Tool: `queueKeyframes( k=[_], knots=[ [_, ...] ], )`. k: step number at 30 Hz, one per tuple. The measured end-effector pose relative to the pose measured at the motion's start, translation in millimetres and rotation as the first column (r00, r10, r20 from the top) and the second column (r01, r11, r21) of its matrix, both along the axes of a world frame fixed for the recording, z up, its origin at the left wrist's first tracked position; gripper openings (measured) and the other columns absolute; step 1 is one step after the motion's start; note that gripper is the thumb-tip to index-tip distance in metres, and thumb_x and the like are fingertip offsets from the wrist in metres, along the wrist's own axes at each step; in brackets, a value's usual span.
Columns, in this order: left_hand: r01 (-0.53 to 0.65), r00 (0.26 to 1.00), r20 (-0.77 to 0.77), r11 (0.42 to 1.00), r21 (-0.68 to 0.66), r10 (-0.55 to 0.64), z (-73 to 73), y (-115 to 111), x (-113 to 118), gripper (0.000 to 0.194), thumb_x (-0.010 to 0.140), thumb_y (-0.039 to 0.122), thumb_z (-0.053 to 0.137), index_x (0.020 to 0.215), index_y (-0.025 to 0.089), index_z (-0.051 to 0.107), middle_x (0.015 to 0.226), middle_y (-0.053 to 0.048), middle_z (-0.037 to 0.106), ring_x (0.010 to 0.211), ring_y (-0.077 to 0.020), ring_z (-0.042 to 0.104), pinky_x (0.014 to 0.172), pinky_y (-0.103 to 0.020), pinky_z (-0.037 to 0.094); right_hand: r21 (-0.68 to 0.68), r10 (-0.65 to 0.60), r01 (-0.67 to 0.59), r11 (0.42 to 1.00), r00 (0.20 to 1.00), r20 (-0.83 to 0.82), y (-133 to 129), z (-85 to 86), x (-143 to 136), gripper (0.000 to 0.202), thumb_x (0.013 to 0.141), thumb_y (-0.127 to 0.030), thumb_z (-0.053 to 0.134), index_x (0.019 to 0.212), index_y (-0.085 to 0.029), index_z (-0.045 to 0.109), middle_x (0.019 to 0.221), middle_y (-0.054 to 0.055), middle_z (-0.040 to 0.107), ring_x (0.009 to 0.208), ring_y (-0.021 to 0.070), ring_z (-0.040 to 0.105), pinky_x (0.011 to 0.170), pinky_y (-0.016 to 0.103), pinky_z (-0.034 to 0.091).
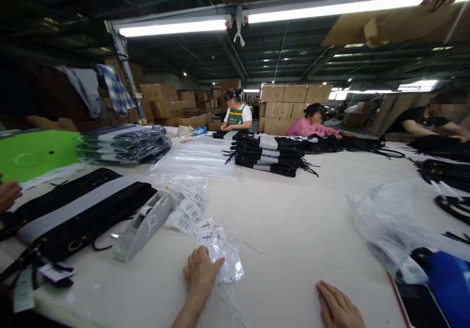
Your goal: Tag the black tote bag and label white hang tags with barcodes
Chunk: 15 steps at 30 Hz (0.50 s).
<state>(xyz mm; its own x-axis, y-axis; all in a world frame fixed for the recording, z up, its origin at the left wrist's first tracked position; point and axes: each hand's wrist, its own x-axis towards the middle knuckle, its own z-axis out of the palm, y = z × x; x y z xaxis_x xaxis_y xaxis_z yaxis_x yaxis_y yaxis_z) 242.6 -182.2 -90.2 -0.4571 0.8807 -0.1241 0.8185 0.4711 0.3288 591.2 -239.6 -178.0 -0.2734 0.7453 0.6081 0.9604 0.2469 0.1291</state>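
Note:
My left hand (201, 271) rests at the left edge of a small pile of clear plastic packets with white printed tags (229, 262). Its fingers bend downward, and the thumb stretches apart from them over the nearest packet. White strings trail from the pile towards me. My right hand (338, 306) lies on the white table near the front edge, fingers stretched out and holding nothing. More white labels with barcodes (189, 213) spread behind the packets. A grey tape dispenser (143, 227) stands left of them.
Left are folded black goods with a pale band (84, 208), bagged goods (125, 144) and a green board (44, 152). Banded black bundles (270, 154) sit farther back. At right are a clear plastic bag (392, 220), a phone (422, 306) and a blue item (448, 284). Co-workers surround the table.

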Motion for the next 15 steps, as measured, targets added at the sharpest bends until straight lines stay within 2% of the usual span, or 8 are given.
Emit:
queueKeyframes(
  k=[2,5,8,11,15],
  knots=[
    [-0.005,0.999,0.034,0.999,-0.034,0.006,0.8,3.1,-3.2,0.029,0.068,0.036,0.055,0.089,0.018,0.05,0.101,-0.009,0.056,0.1,-0.0253,0.049,0.08,-0.037,0.037,0.008,-0.008,0.008,1.0,1.0,-0.009,-1.4,2.3,-2.3,0.03,0.08,-0.029,0.039,0.1,-0.018,0.059,0.098,0.005,0.066,0.086,0.0177,0.062,0.07,0.028,0.048],
    [-0.002,0.997,0.07,0.992,-0.123,0.011,5.3,8.8,-11.2,0.032,0.066,0.037,0.055,0.09,0.018,0.051,0.105,-0.011,0.056,0.102,-0.0268,0.049,0.081,-0.038,0.037,0.001,-0.018,0.018,1.0,0.999,-0.034,-2.1,3.3,-3.9,0.03,0.081,-0.03,0.038,0.1,-0.019,0.059,0.098,0.004,0.066,0.087,0.0178,0.061,0.07,0.028,0.048],
    [0.001,0.996,0.091,0.982,-0.189,0.016,10.9,13.6,-11.3,0.048,0.066,0.05,0.051,0.097,0.013,0.052,0.109,-0.017,0.055,0.105,-0.0321,0.048,0.082,-0.043,0.037,0.011,-0.014,0.014,1.0,0.999,-0.043,-1.7,3.0,-4.3,0.031,0.083,-0.032,0.037,0.099,-0.018,0.059,0.097,0.005,0.066,0.086,0.0177,0.062,0.07,0.028,0.048],
    [0.003,1.0,0.028,0.985,-0.174,0.002,13.6,16.9,-2.7,0.062,0.062,0.055,0.052,0.102,0.008,0.053,0.111,-0.021,0.054,0.107,-0.0358,0.046,0.083,-0.046,0.036,0.029,-0.004,0.005,1.0,0.999,-0.039,-0.7,2.9,-4.6,0.032,0.083,-0.032,0.036,0.098,-0.017,0.059,0.095,0.006,0.067,0.085,0.0181,0.062,0.069,0.029,0.048],
    [0.014,1.0,0.026,0.992,-0.127,-0.011,8.5,18.3,0.4,0.048,0.062,0.045,0.056,0.096,0.011,0.056,0.106,-0.018,0.058,0.101,-0.0326,0.051,0.077,-0.041,0.039,0.035,0.006,-0.006,0.999,1.0,-0.001,1.0,1.9,-3.8,0.031,0.082,-0.029,0.037,0.098,-0.016,0.06,0.096,0.007,0.067,0.084,0.0186,0.063,0.067,0.029,0.051]
  ],
)
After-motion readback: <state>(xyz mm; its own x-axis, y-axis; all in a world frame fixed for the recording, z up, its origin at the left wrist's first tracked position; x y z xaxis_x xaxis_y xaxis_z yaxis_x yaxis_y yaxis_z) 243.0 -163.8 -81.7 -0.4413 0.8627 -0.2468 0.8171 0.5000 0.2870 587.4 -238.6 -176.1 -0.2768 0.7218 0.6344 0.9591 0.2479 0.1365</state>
